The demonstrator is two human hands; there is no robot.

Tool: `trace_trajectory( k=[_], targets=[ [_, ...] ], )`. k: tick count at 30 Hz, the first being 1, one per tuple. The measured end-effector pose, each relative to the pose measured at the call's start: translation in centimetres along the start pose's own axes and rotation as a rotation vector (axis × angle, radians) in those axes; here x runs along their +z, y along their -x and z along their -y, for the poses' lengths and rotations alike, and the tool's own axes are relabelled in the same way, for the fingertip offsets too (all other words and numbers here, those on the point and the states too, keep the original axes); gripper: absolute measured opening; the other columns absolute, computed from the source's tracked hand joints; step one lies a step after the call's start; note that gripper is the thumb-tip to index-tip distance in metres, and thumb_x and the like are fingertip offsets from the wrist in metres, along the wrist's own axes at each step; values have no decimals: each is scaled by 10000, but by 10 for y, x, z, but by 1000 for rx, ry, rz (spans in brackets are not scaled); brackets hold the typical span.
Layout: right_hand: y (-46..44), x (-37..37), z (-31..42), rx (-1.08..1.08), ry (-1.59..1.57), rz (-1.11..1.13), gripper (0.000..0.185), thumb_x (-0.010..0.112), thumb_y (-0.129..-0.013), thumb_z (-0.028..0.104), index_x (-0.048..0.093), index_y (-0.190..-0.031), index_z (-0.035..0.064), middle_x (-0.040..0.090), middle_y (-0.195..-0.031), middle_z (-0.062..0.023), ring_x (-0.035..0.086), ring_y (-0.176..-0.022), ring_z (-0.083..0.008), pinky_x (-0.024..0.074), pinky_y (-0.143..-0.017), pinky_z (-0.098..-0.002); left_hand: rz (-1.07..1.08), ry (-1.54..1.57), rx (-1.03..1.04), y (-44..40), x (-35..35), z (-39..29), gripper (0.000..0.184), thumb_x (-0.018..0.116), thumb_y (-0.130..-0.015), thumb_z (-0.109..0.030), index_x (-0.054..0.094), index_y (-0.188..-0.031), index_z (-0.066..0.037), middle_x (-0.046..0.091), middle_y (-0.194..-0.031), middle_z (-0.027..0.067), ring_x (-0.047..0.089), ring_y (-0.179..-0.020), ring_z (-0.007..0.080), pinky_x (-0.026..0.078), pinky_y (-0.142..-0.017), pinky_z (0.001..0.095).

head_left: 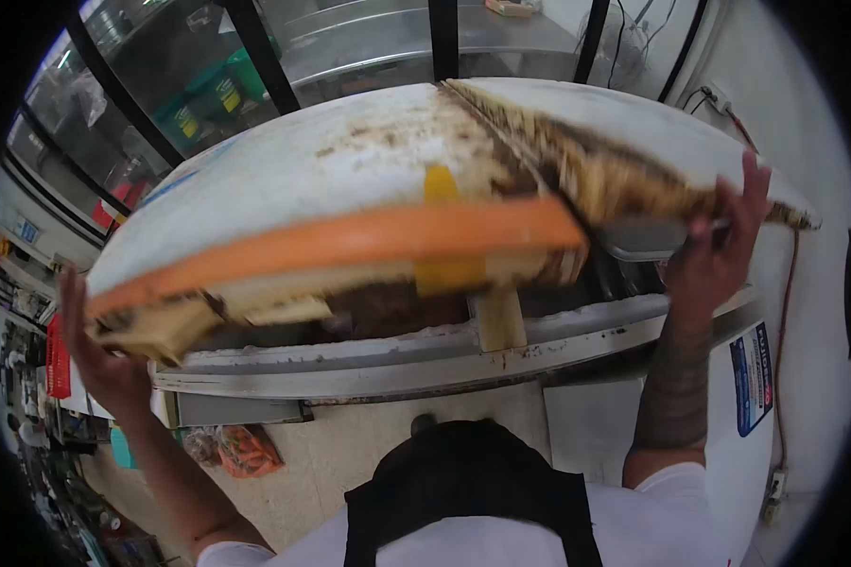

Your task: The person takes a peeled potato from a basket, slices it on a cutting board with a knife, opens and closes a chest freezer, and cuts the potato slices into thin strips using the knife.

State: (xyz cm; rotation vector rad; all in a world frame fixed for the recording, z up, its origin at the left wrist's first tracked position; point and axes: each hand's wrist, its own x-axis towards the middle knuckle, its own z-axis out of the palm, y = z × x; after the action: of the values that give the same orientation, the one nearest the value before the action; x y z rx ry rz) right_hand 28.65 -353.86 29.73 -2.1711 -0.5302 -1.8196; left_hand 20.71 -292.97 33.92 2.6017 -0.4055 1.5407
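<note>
Two worn white chest freezer lids lie raised over the chest freezer (397, 378). The left lid (255, 180) has an orange front edge, a strip of yellow tape and broken yellow foam along its underside. My left hand (109, 364) grips this lid at its left front corner, fingers up along the end and thumb low. On the right lid (624, 118), the front side shows bare, brown-stained foam. My right hand (719, 246) holds its front edge near the right end, with the fingers pointing up and somewhat blurred. Inside the freezer, the contents are mostly hidden.
Behind the lids stand black upright bars (444, 38) and a metal counter (359, 42). Green tubs (222, 90) sit at the back left. A bag of carrots (248, 452) lies on the floor at left. A cable (787, 350) runs down the right wall.
</note>
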Motion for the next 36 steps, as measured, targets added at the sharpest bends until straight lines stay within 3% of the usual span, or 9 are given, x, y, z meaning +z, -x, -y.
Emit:
trace_trajectory(
  k=[5, 6, 9, 14, 19, 20, 22, 23, 36],
  targets=[
    [-101, 38, -59, -151, 55, -38, 474, 583, -1073, 515, 683, -1354, 146, 663, -1481, -46, 478, -1507, -311, 234, -1263, -560, 39, -192, 245, -104, -12, 70, 666, 813, -861, -46, 579, -1477, -135, 550, -1597, 134, 496, -1502, 270, 402, -1245, 425],
    [-114, 44, -52, -153, 18, -47, 471, 583, -1082, 496, 669, -1373, 135, 658, -1456, -84, 510, -1450, -291, 290, -1242, -504, 57, -326, 310, -127, -20, 87, 610, 806, -871, -30, 607, -1440, -121, 573, -1573, 132, 522, -1477, 254, 417, -1228, 415],
    [-147, 60, -28, -97, -158, 9, 479, 577, -1104, 463, 639, -1409, 100, 660, -1370, -140, 596, -1291, -240, 441, -1154, -382, -22, -290, 369, -171, -8, 75, 599, 821, -872, -272, 644, -1397, -43, 667, -1397, 180, 646, -1255, 307, 529, -1076, 463],
    [-168, 78, -48, 38, -169, 313, 504, 567, -1105, 453, 584, -1439, 76, 608, -1413, -160, 559, -1327, -259, 421, -1173, -389, -46, -484, 400, -237, 8, 86, 470, 674, -974, -423, 682, -1157, 10, 708, -1146, 176, 683, -1014, 285, 562, -872, 449],
    [-178, 87, -72, 78, -87, 579, 534, 557, -1106, 443, 530, -1469, 52, 557, -1457, -181, 523, -1364, -277, 400, -1191, -395, -17, -694, 340, -305, 20, 103, 685, 526, -1076, -574, 720, -918, 64, 748, -895, 172, 720, -772, 263, 596, -667, 434],
    [-179, 89, -74, 81, -75, 612, 540, 555, -1106, 441, 519, -1475, 47, 546, -1466, -185, 516, -1371, -281, 396, -1195, -396, 58, -705, 151, -316, 24, 75, 670, 536, -1080, -558, 712, -908, 65, 741, -883, 171, 709, -754, 263, 587, -647, 435],
    [-181, 92, -80, 85, -58, 667, 554, 550, -1107, 436, 497, -1487, 38, 526, -1484, -193, 501, -1385, -288, 388, -1202, -399, 81, -672, 31, -319, 31, 68, 586, 597, -1063, -493, 691, -875, 53, 721, -844, 164, 680, -716, 255, 563, -606, 428],
    [-182, 94, -82, 87, -44, 690, 561, 548, -1107, 434, 486, -1493, 33, 516, -1492, -197, 494, -1393, -292, 384, -1205, -400, 31, -631, 100, -317, 33, 76, 523, 648, -1042, -445, 678, -852, 41, 708, -816, 158, 662, -695, 246, 549, -584, 420],
    [-193, 104, -100, 94, 16, 844, 660, 521, -1110, 408, 344, -1572, -29, 382, -1606, -250, 399, -1487, -339, 330, -1253, -417, 0, -679, 217, -308, 40, 86, 601, 638, -1040, -528, 616, -769, 7, 625, -723, 117, 587, -612, 233, 508, -543, 416]
  ],
)
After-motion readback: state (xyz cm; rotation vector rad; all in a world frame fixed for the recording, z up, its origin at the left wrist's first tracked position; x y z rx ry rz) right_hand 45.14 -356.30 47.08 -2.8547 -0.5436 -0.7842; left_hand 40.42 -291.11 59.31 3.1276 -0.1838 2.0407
